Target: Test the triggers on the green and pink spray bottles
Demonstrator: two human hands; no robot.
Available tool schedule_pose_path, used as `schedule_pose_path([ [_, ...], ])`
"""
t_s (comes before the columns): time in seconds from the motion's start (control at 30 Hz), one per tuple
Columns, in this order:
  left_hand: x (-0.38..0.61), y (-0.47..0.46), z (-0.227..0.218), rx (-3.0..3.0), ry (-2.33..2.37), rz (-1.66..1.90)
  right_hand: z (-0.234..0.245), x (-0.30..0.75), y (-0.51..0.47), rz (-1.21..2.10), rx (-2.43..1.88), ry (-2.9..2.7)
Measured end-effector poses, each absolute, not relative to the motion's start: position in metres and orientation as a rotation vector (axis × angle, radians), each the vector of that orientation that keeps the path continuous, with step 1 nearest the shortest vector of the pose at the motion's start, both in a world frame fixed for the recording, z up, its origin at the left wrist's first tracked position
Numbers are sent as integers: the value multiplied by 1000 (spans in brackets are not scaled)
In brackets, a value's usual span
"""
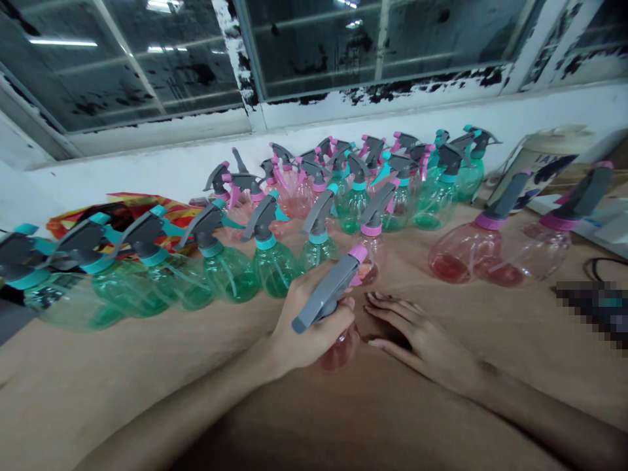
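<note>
My left hand (307, 327) is wrapped around the neck of a pink spray bottle (338, 353) with a grey trigger head and a pink nozzle. The bottle's clear pink body shows below my fingers, near the tabletop. My right hand (422, 337) rests on the table just right of the bottle, fingers stretched out and holding nothing. Directly beyond my left hand stands another pink spray bottle (375, 252). A row of green spray bottles (228, 275) with turquoise collars runs off to the left.
Many more green and pink bottles (356, 206) crowd the back of the wooden table (196, 366) by the wall. At the right stand two pink bottles (464, 252), a cream bag (544, 157) and a blurred dark object (601, 311). A red-yellow wrapper (127, 209) lies behind the left row.
</note>
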State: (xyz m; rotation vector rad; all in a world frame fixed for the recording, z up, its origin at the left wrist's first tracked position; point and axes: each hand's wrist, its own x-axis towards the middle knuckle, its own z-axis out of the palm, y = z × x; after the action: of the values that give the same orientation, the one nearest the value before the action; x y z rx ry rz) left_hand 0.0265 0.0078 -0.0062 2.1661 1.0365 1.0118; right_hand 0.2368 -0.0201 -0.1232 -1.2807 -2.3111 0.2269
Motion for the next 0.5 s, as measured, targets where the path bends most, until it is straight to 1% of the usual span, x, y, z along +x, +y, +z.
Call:
schedule_pose_path([
  [0.27, 27, 8, -7, 2205, 1039, 1034, -122, 236, -21, 243, -1322, -2324],
  [0.4, 26, 7, -2, 2200, 957, 1068, -123, 236, -20, 229, -1286, -2312],
  [0.5, 25, 7, -2, 2160, 994, 1046, -123, 236, -20, 207, -1261, -2298],
])
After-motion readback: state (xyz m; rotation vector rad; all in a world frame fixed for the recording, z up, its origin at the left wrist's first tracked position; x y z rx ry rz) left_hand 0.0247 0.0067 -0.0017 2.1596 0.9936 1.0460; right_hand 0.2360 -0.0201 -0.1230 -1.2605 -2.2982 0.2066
